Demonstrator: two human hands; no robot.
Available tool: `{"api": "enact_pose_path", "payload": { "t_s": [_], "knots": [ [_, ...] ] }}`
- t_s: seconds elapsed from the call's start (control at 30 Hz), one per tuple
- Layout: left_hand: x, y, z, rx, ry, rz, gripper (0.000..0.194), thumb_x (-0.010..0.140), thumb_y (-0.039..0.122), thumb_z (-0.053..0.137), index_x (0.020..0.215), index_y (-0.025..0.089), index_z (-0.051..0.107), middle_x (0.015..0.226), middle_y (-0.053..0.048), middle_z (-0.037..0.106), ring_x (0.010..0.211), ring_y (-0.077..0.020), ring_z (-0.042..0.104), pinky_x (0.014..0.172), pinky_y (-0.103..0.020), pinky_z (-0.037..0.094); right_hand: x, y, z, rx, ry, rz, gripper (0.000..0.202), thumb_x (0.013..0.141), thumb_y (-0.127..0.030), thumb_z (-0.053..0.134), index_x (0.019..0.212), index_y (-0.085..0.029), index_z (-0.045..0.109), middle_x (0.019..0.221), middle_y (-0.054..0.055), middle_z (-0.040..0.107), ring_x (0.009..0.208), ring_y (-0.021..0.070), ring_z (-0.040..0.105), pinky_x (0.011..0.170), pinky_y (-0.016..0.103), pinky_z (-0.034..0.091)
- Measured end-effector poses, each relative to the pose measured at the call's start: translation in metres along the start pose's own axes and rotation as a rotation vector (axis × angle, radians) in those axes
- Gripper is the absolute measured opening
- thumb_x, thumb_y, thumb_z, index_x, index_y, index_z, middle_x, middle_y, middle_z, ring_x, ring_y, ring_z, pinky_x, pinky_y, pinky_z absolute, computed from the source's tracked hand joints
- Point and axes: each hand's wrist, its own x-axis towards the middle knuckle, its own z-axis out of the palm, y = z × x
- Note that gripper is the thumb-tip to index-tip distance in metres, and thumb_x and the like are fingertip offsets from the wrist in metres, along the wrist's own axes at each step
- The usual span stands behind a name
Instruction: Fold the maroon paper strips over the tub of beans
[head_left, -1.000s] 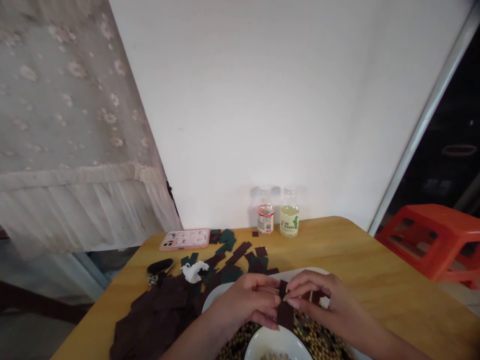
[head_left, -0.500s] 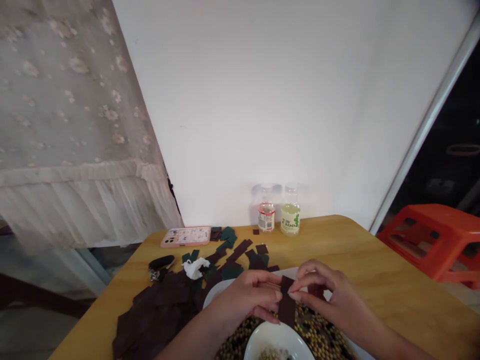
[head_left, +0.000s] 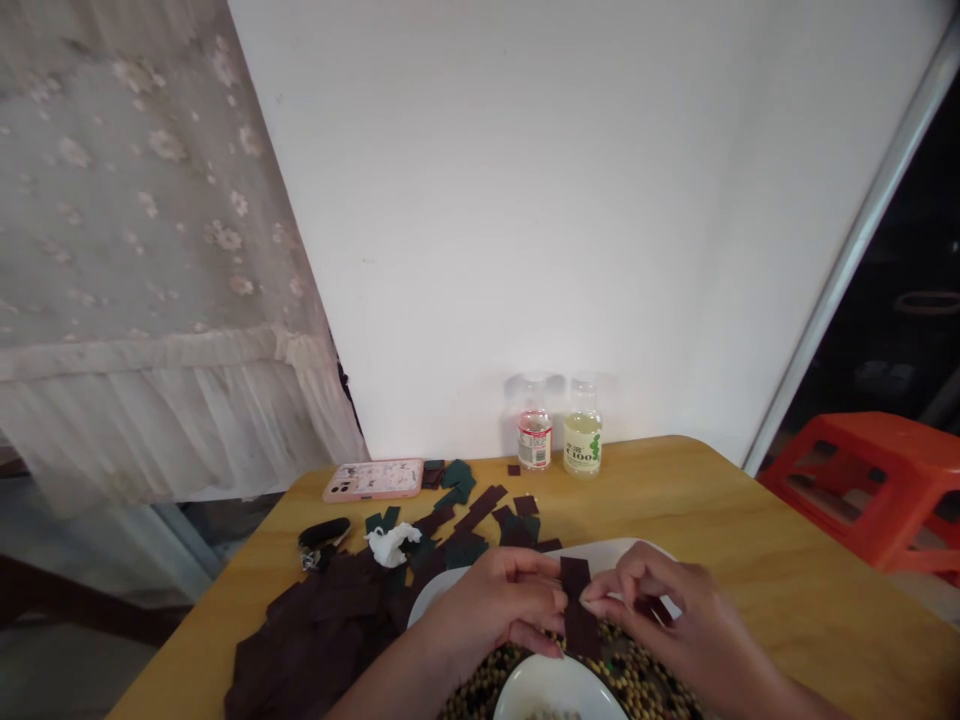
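Note:
My left hand grips a dark brown rectangular strip by its left edge, holding it upright above a white tray. At the strip's right edge, my right hand is closed in a pinch, thumb against forefinger; what is between the tips is too small to make out. Another dark brown piece shows behind the right fingers. Small yellow and dark beads cover the tray. In front of the hands stands a white bowl with a few pale bits at its bottom.
A heap of dark brown pieces lies left of the tray, with green pieces farther back. Around them are a crumpled tissue, keys and a pink-cased phone. Two bottles stand by the wall; an orange stool is right.
My right fingertips have drawn slightly right and down, off the middle of the brown strip. The left hand still holds the strip. The whole view has shifted a little.

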Motion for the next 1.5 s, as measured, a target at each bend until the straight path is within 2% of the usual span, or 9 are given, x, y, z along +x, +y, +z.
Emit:
{"api": "enact_pose_path", "payload": {
  "t_s": [0.2, 0.33, 0.5, 0.7, 0.87, 1.07, 1.2, 1.37, 1.5],
  "knots": [
    [0.0008, -0.0005, 0.0005, 0.071, -0.027, 0.003, 0.033, 0.051, 0.020, 0.069, 0.083, 0.011, 0.067, 0.066, -0.002, 0.059, 0.056, -0.0096, 0.055, 0.053, -0.022, 0.049, -0.0008, 0.0011, 0.0021, -0.099, -0.003, -0.133, 0.030, 0.081, -0.027, 0.057, 0.062, -0.023, 0.034, 0.066, -0.002, 0.069, 0.053, 0.0111, 0.063, 0.046, 0.017, 0.046],
    [0.0004, 0.0005, 0.0023, 0.126, -0.074, 0.010, 0.033, 0.052, 0.017, 0.064, 0.084, 0.012, 0.069, 0.067, -0.002, 0.060, 0.056, -0.0087, 0.054, 0.053, -0.021, 0.049, 0.0001, -0.0002, 0.0002, -0.101, 0.050, -0.112, 0.030, 0.081, -0.027, 0.056, 0.062, -0.023, 0.033, 0.066, -0.001, 0.069, 0.059, 0.0135, 0.066, 0.049, 0.018, 0.048],
    [-0.0005, 0.0028, 0.0033, 0.120, -0.053, 0.050, 0.034, 0.054, 0.018, 0.063, 0.087, 0.014, 0.069, 0.065, 0.000, 0.059, 0.057, -0.0083, 0.054, 0.056, -0.021, 0.049, -0.0008, -0.0006, 0.0002, -0.144, 0.017, -0.150, 0.034, 0.081, -0.027, 0.057, 0.060, -0.023, 0.031, 0.063, -0.003, 0.069, 0.051, 0.0108, 0.063, 0.045, 0.017, 0.044],
    [-0.0005, 0.0035, 0.0050, 0.164, -0.074, 0.019, 0.033, 0.054, 0.020, 0.063, 0.085, 0.013, 0.070, 0.065, -0.002, 0.061, 0.055, -0.0084, 0.054, 0.055, -0.021, 0.049, -0.0004, 0.0013, -0.0003, -0.197, 0.068, -0.192, 0.034, 0.082, -0.027, 0.055, 0.059, -0.023, 0.031, 0.061, -0.003, 0.068, 0.050, 0.0111, 0.063, 0.047, 0.017, 0.045],
    [-0.0017, 0.0047, 0.0049, 0.103, -0.019, 0.054, 0.034, 0.053, 0.020, 0.065, 0.086, 0.013, 0.069, 0.063, 0.000, 0.059, 0.057, -0.0089, 0.054, 0.056, -0.022, 0.049, 0.0001, 0.0027, 0.0016, -0.154, 0.037, -0.249, 0.037, 0.081, -0.024, 0.057, 0.057, -0.022, 0.030, 0.062, -0.003, 0.068, 0.055, 0.0116, 0.066, 0.048, 0.017, 0.045],
    [0.0002, 0.0033, 0.0042, 0.144, -0.059, 0.037, 0.034, 0.054, 0.020, 0.064, 0.087, 0.012, 0.069, 0.069, -0.003, 0.062, 0.057, -0.0100, 0.056, 0.057, -0.024, 0.050, 0.0003, 0.0015, 0.0019, -0.192, 0.104, -0.273, 0.039, 0.081, -0.022, 0.059, 0.056, -0.021, 0.029, 0.057, -0.007, 0.065, 0.054, 0.0105, 0.065, 0.047, 0.016, 0.043],
    [-0.0008, 0.0032, 0.0044, 0.114, -0.013, 0.064, 0.033, 0.055, 0.021, 0.065, 0.086, 0.013, 0.069, 0.064, -0.001, 0.059, 0.057, -0.0094, 0.055, 0.056, -0.023, 0.049, -0.0017, 0.0007, 0.0025, -0.167, 0.067, -0.316, 0.041, 0.081, -0.021, 0.059, 0.055, -0.021, 0.027, 0.058, -0.007, 0.066, 0.053, 0.0091, 0.065, 0.049, 0.014, 0.043],
    [-0.0008, 0.0017, 0.0043, 0.152, -0.110, 0.049, 0.030, 0.056, 0.021, 0.063, 0.084, 0.012, 0.069, 0.067, -0.002, 0.061, 0.057, -0.0092, 0.055, 0.056, -0.022, 0.049, -0.0019, 0.0010, 0.0017, -0.187, 0.082, -0.287, 0.039, 0.082, -0.022, 0.057, 0.056, -0.021, 0.028, 0.059, -0.006, 0.066, 0.052, 0.0090, 0.064, 0.049, 0.015, 0.044],
    [0.0005, 0.0008, 0.0041, 0.162, -0.071, 0.051, 0.030, 0.056, 0.021, 0.063, 0.085, 0.014, 0.069, 0.069, -0.001, 0.061, 0.058, -0.0091, 0.054, 0.058, -0.024, 0.049, -0.0014, 0.0029, 0.0019, -0.173, 0.047, -0.292, 0.040, 0.082, -0.021, 0.057, 0.056, -0.021, 0.027, 0.057, -0.005, 0.065, 0.052, 0.0095, 0.064, 0.048, 0.015, 0.044]
  ]
}}
